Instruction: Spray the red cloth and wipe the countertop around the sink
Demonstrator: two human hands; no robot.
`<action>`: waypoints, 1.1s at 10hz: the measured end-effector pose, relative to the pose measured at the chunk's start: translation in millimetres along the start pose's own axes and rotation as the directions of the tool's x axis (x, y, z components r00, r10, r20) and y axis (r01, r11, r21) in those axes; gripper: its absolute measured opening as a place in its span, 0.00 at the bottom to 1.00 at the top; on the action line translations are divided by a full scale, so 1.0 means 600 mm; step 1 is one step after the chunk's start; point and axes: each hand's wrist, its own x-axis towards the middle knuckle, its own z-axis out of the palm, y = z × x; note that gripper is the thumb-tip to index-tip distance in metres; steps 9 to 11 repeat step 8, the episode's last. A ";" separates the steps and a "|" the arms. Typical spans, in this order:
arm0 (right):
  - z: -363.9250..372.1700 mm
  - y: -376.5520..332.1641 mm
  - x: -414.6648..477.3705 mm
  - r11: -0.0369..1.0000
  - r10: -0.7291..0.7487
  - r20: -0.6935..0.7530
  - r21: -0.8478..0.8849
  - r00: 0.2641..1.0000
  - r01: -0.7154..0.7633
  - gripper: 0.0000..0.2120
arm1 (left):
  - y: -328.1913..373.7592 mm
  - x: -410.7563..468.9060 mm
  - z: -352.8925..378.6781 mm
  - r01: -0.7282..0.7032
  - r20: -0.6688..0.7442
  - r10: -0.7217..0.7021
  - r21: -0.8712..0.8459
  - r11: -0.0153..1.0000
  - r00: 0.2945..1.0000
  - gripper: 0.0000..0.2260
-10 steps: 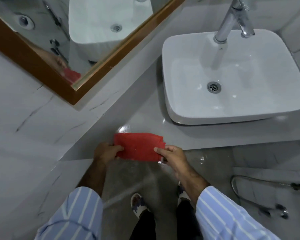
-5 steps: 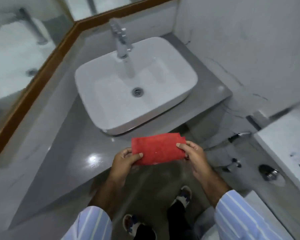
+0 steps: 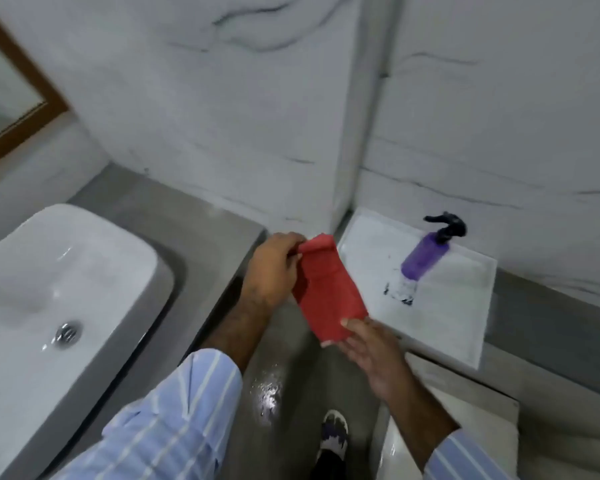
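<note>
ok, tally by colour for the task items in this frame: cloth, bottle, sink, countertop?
Red: 1, the folded red cloth, held between the left hand and right hand.
Purple: 1, the purple plastic spray bottle with black trigger, standing on a white ledge.
White: 1, the white ceramic sink basin.
Grey: 1, the grey countertop.
Total: 4.

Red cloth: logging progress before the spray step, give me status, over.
Left hand and right hand both gripping red cloth, held in air. Purple spray bottle untouched on white ledge to the right. Nothing in the way.
</note>
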 end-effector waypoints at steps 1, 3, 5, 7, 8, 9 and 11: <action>-0.001 -0.024 0.027 0.990 0.044 -0.021 0.135 0.999 -0.041 0.15 | 0.077 0.098 0.053 -0.147 0.124 0.135 0.094 0.985 0.983 0.14; 0.043 -0.055 0.087 0.916 0.095 -0.200 0.401 0.975 -0.007 0.12 | 0.137 0.206 0.149 -0.259 0.283 0.187 0.245 0.934 0.941 0.15; 0.044 -0.080 0.135 0.863 0.174 -0.150 0.500 0.973 -0.077 0.04 | 0.134 0.261 0.221 -0.269 0.479 0.096 0.307 0.913 0.873 0.15; -0.061 -0.078 0.085 0.997 -0.021 -0.250 0.070 0.968 0.040 0.04 | 0.116 0.219 0.220 -0.222 0.431 0.060 0.338 0.915 0.900 0.28; -0.149 -0.149 0.055 0.852 -0.473 -0.477 -0.460 0.740 0.249 0.07 | 0.125 0.181 0.184 -0.246 0.357 0.132 0.296 0.923 0.925 0.29; -0.149 -0.149 0.055 0.852 -0.473 -0.477 -0.460 0.740 0.249 0.07 | 0.125 0.181 0.184 -0.246 0.357 0.132 0.296 0.923 0.925 0.29; -0.149 -0.149 0.055 0.852 -0.473 -0.477 -0.460 0.740 0.249 0.07 | 0.125 0.181 0.184 -0.246 0.357 0.132 0.296 0.923 0.925 0.29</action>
